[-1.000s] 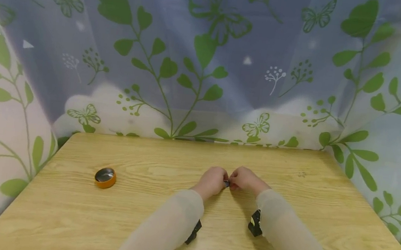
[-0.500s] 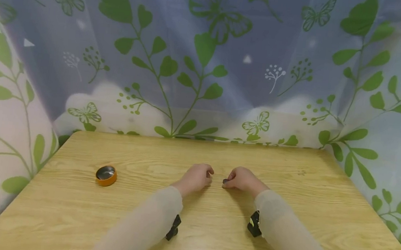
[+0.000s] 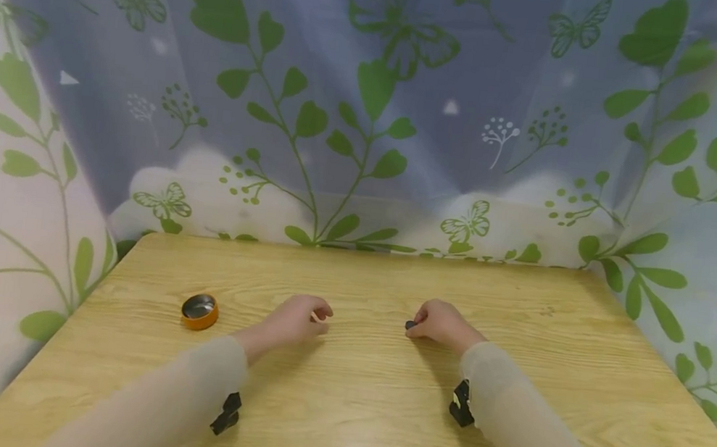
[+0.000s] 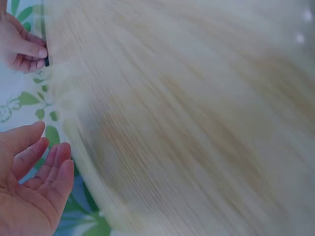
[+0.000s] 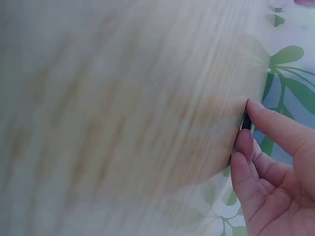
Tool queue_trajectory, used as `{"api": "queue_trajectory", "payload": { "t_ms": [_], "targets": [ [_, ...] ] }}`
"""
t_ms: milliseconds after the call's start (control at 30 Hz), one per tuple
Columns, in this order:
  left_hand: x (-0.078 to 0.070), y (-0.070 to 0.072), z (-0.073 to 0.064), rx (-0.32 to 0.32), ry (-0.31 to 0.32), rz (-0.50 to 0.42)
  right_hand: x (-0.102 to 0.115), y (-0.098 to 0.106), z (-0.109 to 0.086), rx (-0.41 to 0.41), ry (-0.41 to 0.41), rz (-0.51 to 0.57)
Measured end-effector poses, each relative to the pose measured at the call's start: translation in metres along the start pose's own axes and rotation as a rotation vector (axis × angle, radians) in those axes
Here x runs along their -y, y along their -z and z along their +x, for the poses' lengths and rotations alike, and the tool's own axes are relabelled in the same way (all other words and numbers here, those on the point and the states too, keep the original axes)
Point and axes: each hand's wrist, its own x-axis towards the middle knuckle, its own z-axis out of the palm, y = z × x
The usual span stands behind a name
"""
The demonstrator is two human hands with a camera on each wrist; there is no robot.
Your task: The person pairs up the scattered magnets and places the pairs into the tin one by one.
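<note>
My right hand [image 3: 444, 322], right of the table's middle, pinches a small dark piece [image 3: 410, 325] between thumb and fingers. Close up in the right wrist view, the piece [image 5: 247, 121] looks black with a thin pale edge; fingers cover much of it, and I cannot tell what it is. My left hand [image 3: 291, 320] is held over the table left of the middle, its fingers loosely bent with nothing between them. In the left wrist view its palm and parted fingers [image 4: 34, 179] show. To its left stands a small round orange dish [image 3: 199, 321] with a shiny metallic inside.
Both hands work over a light wood-grain table [image 3: 341, 389]. A patterned curtain [image 3: 315, 139] with green leaves and butterflies rises behind it and along both sides. Black wrist devices [image 3: 227, 414] hang beneath both sleeves.
My left hand has let go of the dark piece and moved left, towards the orange dish. The right hand keeps hold of the piece in nearly the same place.
</note>
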Motion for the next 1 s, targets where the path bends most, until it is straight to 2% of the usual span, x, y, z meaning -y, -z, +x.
{"api": "queue_trajectory", "payload": {
  "t_ms": [100, 333, 500, 700, 800, 1000],
  "targets": [
    [0.009, 0.01, -0.011, -0.013, 0.026, -0.006, 0.0, 0.0, 0.0, -0.007, 0.005, -0.007],
    [0.03, 0.038, -0.045, -0.05, 0.038, -0.011, 0.002, -0.001, 0.0, -0.012, 0.019, 0.016],
    [0.047, 0.056, -0.069, -0.142, 0.081, -0.027, 0.003, -0.001, -0.001, -0.018, 0.025, 0.02],
    [0.072, 0.072, -0.088, -0.267, 0.077, -0.006, 0.001, 0.003, -0.001, -0.015, 0.042, -0.031],
    [0.084, 0.077, -0.093, -0.287, 0.12, -0.004, -0.002, 0.006, -0.001, -0.022, 0.043, -0.039],
    [0.112, 0.083, -0.099, -0.268, 0.243, -0.013, -0.011, 0.009, -0.003, -0.029, 0.07, -0.041]
  ]
}}
